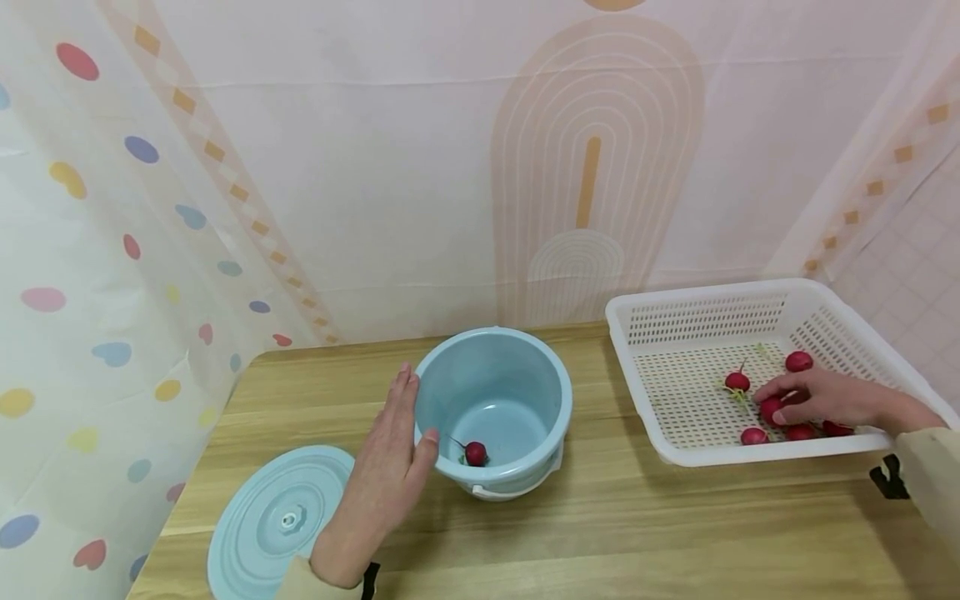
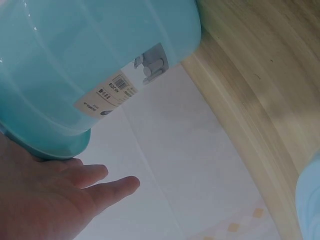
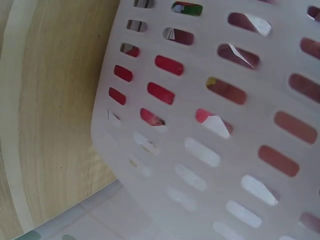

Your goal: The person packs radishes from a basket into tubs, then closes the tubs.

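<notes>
A light blue bucket (image 1: 495,492) stands upright on the wooden table, with one red radish (image 1: 476,454) on its floor. Against the bucket's left rim rests my left hand (image 1: 386,454), fingers straight along the outside and thumb at the rim; the left wrist view shows these fingers close by the rim. My right hand (image 1: 832,398) reaches into the white basket (image 1: 660,446) and pinches a radish (image 1: 770,410) between thumb and fingers. Around it lie several more radishes, one with a leafy stem (image 1: 737,381). In the right wrist view the basket's slotted wall (image 3: 200,150) mostly hides this hand.
A round light blue lid (image 1: 281,521) lies flat on the table left of the bucket, partly behind my left forearm. Wood tabletop (image 1: 622,508) stretches between bucket and basket. A patterned curtain (image 1: 405,183) hangs right behind the table's back edge.
</notes>
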Motion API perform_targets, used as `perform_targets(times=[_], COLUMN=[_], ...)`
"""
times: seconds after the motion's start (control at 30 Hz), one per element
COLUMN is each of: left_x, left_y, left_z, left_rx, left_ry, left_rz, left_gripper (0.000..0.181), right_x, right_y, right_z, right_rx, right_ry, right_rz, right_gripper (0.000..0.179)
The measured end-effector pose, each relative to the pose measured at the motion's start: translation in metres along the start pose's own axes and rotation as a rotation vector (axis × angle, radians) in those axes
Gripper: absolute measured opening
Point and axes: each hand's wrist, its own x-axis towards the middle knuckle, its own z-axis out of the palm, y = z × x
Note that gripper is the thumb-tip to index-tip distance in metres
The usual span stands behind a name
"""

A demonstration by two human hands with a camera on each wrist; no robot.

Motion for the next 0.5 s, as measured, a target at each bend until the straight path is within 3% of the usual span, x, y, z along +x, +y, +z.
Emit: perform_targets(times=[0.13,0.5], left_x=[0.0,0.001], left_y=[-0.001,-0.002], left_z=[0.0,0.0], left_rx=[0.003,0.004], left_ry=[0.004,0.011], left_rz=[0.0,0.009], left_gripper=[0.066,0.066], right_x=[-0.002,-0.013], right_y=[-0.001,-0.016], right_z=[-0.001,-0.01], right_rx=[0.008,-0.002], right_ry=[0.015,0.161], right_rz=[-0.005,0.044], right_gripper=[0.035,0.041])
